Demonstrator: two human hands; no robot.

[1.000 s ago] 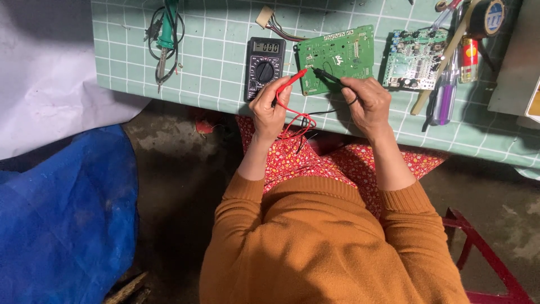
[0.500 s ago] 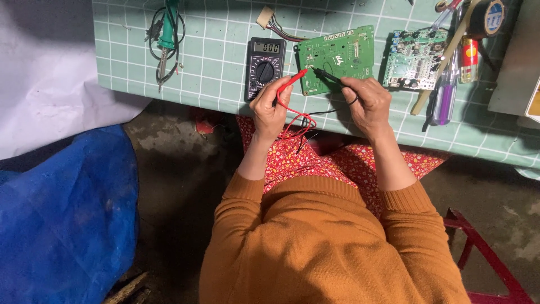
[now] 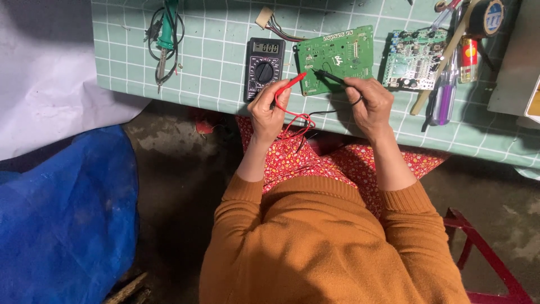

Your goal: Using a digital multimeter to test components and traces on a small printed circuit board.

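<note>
Head view: two probes (image 3: pixel 292 83), two circuit boards (image 3: pixel 336 57), one multimeter (image 3: pixel 264 67).

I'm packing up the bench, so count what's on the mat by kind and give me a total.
Circuit boards: 2
Meter: 1
Probes: 2, red in left hand, black in right hand
Soldering iron: 1
Screwdriver: 1
Tape roll: 1
Total: 8

Green gridded table (image 3: pixel 214 62), dark concrete floor (image 3: pixel 180 186), red stool (image 3: pixel 478 253)
</note>
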